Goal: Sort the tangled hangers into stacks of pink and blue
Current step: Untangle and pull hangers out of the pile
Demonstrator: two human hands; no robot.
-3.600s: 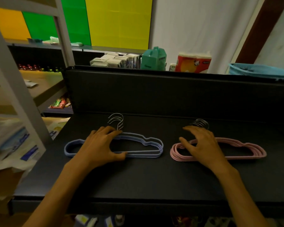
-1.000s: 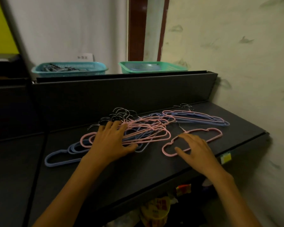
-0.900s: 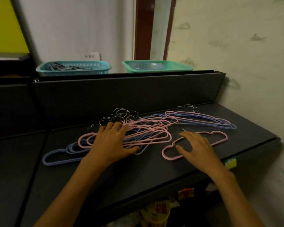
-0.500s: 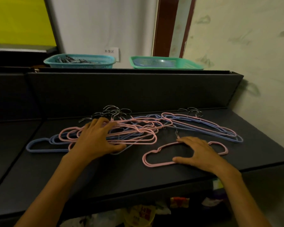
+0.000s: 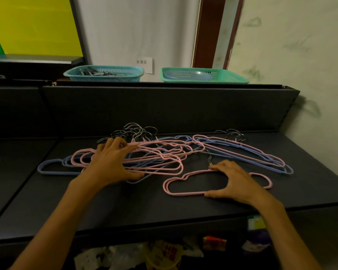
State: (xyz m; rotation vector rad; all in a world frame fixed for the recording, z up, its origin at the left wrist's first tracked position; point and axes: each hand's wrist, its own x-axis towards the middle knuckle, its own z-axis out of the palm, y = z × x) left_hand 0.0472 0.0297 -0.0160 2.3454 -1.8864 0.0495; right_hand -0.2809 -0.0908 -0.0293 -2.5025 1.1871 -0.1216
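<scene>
I read one sign only: a white paper label (image 5: 144,64) fixed to the wall, behind and between the two green baskets, printed "补货区". A yellow-green tag (image 5: 256,222) sits on the shelf's front edge at lower right; I cannot make out its print. Packaging below the shelf is too blurred to read.

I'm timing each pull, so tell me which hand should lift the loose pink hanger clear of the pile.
Right hand: it already rests on the single pink wire-hooked hanger; left hand presses the tangled pink-and-blue heap.
</scene>
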